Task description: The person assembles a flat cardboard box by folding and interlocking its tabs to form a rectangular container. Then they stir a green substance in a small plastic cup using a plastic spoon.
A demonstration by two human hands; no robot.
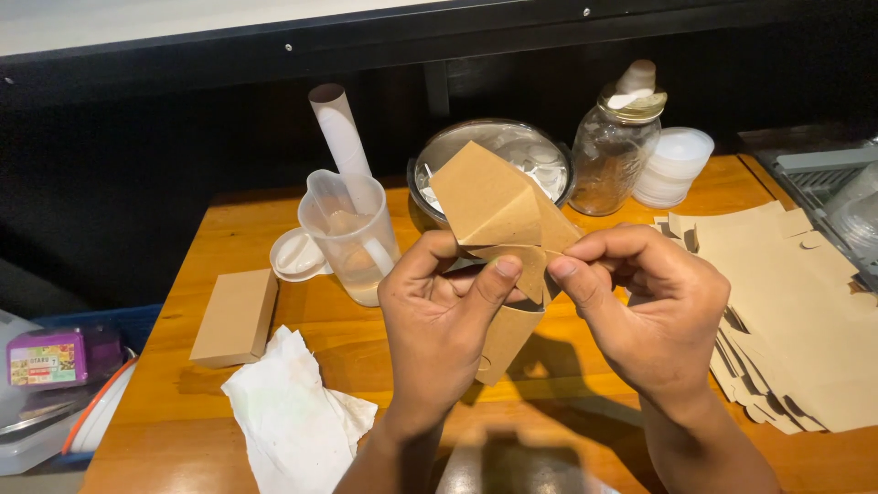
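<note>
Item: brown card box blank (498,215), part-folded, held up above the wooden table (585,389), in front of the bowl.
Left hand (439,320): closed round the lower body of the blank, thumb pressed on a flap.
Right hand (654,306): pinching the same flap edge, thumb and forefinger closed on it.
Handling: judged light, thin, stiff along panels, weak at creases; likely to dent if squeezed; dry matte face, not slippery.
Grip point: best at panel edges beside the fold lines.
Measuring jug (352,240): clear plastic, holding a white card tube and pale contents, unclear.
Metal bowl (494,155): white scraps inside.
Glass jar (615,151): lidded, nearly empty.
Flat blanks (791,306): stacked at right.
</note>
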